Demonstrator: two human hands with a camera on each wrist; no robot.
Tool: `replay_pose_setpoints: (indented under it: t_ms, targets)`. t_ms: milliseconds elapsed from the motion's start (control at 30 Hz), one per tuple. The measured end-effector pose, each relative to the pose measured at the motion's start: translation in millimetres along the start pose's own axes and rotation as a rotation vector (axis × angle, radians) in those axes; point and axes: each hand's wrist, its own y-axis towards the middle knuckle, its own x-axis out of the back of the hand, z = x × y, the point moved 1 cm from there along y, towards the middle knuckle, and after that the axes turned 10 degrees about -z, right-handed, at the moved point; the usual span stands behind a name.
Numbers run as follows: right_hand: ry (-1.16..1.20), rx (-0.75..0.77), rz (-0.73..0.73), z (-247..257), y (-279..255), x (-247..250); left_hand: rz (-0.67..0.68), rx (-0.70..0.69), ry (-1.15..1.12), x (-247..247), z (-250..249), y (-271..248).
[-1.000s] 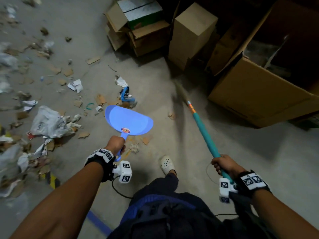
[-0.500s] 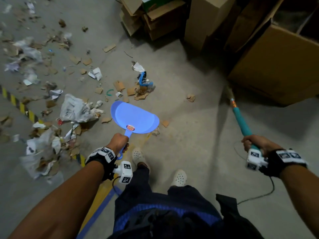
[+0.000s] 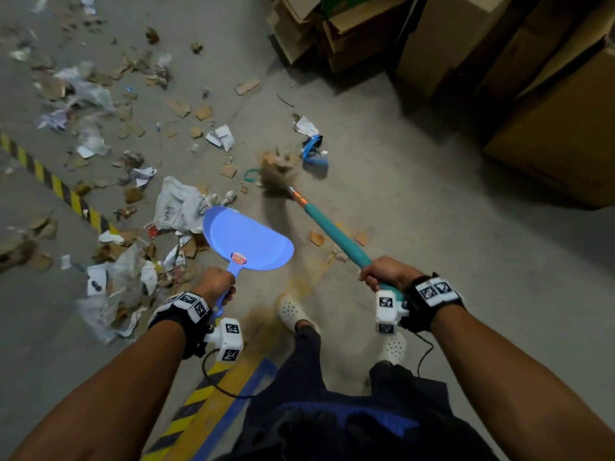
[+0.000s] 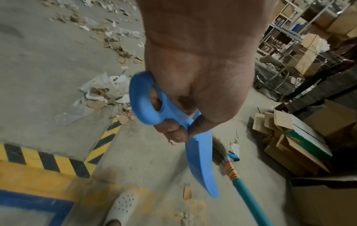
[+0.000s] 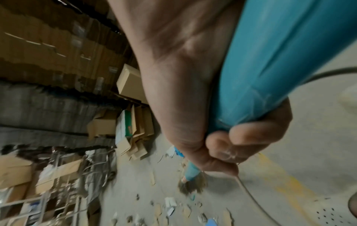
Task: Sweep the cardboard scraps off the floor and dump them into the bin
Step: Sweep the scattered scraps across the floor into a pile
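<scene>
Head view: dustpan (image 3: 248, 240) bears an unreadable round sticker (image 3: 239, 257).

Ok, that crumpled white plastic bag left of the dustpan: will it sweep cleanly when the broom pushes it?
Probably not. The white plastic bag looks thin, crumpled and floppy, so it may fold or ride over the broom. It looks light, likely to drift off the dustpan.

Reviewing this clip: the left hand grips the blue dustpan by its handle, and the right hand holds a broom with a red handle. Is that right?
Not quite. The left hand does grip the blue dustpan by its handle, but the broom in the right hand has a teal handle, not red. The head view shows it; the right wrist view confirms.
</scene>
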Motion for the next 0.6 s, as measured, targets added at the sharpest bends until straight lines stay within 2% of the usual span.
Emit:
replay_pose_setpoints:
  t_ms: [167, 300, 467, 600]
  targets:
    - [-0.124, 0.113, -0.167, -25.3, -25.9, -36.3, -0.044, -0.021, -0.066, 38.6, 2.8, 14.8]
    - [-0.197, 0.137, -0.354, -58.9, -49.9, -46.9, 0.021, -0.028, -0.111, 46.4, 4.1, 12.1]
    - [0.034, 0.047, -0.408, -123.1, -79.6, -64.1, 0.052, -0.106, -0.114, 40.7, 20.4, 3.0]
    - [0.212, -0.060, -0.518, -181.6, -105.8, -74.5, 0.071, -0.141, -0.061, 35.5, 36.0, -3.4]
